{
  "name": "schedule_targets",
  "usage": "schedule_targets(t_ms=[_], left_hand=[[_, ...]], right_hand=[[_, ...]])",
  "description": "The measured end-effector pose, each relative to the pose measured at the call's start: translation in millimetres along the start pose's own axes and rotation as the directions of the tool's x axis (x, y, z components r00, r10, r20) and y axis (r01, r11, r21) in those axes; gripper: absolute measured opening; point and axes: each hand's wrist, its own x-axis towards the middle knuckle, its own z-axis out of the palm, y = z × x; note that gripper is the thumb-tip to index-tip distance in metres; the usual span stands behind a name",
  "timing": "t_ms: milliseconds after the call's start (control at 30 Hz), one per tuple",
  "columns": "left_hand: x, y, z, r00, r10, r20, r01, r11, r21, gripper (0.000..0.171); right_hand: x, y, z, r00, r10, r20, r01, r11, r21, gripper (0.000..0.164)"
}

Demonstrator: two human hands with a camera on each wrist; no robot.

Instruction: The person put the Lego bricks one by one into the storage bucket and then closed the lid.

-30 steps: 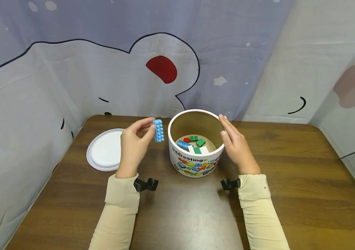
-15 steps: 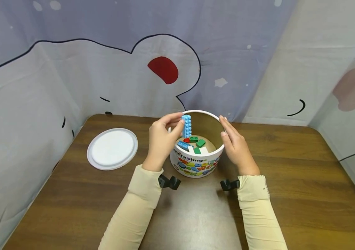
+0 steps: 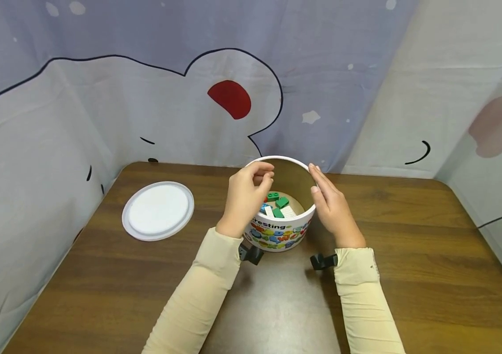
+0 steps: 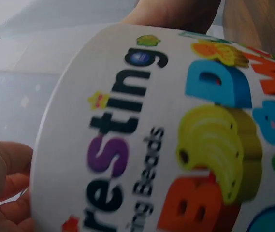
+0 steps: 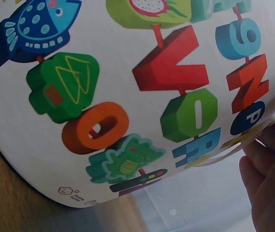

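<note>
A round white bucket (image 3: pixel 279 235) with colourful letter prints stands on the table, several toy building blocks lying on its floor. Among them are green blocks (image 3: pixel 282 202) and white ones (image 3: pixel 288 211); a blue piece is partly hidden behind my left hand. My left hand (image 3: pixel 246 196) hangs over the bucket's left rim, fingers loosely bent, with no block visible between them. On the opposite side my right hand (image 3: pixel 336 211) rests against the rim with its fingers straight. The printed wall (image 4: pixel 127 121) fills most of the left wrist view.
A round white lid (image 3: pixel 159 211) lies on the wooden table (image 3: pixel 100 280) left of the bucket. Behind the table hangs a printed cloth (image 3: pixel 144 108). Black camera mounts (image 3: pixel 323 261) sit on both wrists.
My left hand has carried a light blue block rightward from beside the bucket to over it; the block is now out of sight and the fingers look empty. My right hand stays put.
</note>
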Motion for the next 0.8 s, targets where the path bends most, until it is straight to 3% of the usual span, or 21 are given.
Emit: schedule_targets(t_ms=[133, 300, 500, 667, 800], left_hand=[[-3.4, -3.6, -9.3, 0.999, 0.036, -0.016, -0.036, 0.998, -0.047, 0.017], [-9.2, -11.7, -27.8, 0.994, 0.069, -0.088, -0.076, 0.994, -0.081, 0.018], [-17.9, -27.9, -58.0, 0.987, 0.052, -0.151, -0.061, 0.997, -0.051, 0.019], [-24.4, -42.4, -84.0, 0.984, 0.023, -0.176, -0.022, 1.0, 0.01, 0.019], [-28.3, -52.1, -100.8, 0.983, -0.013, -0.183, 0.026, 0.997, 0.07, 0.02]], right_hand=[[1, 1, 0, 1.0, -0.001, -0.001, 0.001, 1.0, 0.002, 0.049], [2, 1, 0, 1.0, 0.009, 0.013, -0.009, 1.0, -0.004, 0.049], [4, -6, -8, 0.999, 0.018, 0.035, -0.017, 1.0, -0.021, 0.047], [9, -25, -16, 0.994, -0.102, -0.05, 0.102, 0.995, -0.007, 0.039], [13, -52, -16, 0.966, -0.213, -0.145, 0.219, 0.975, 0.025, 0.034]])
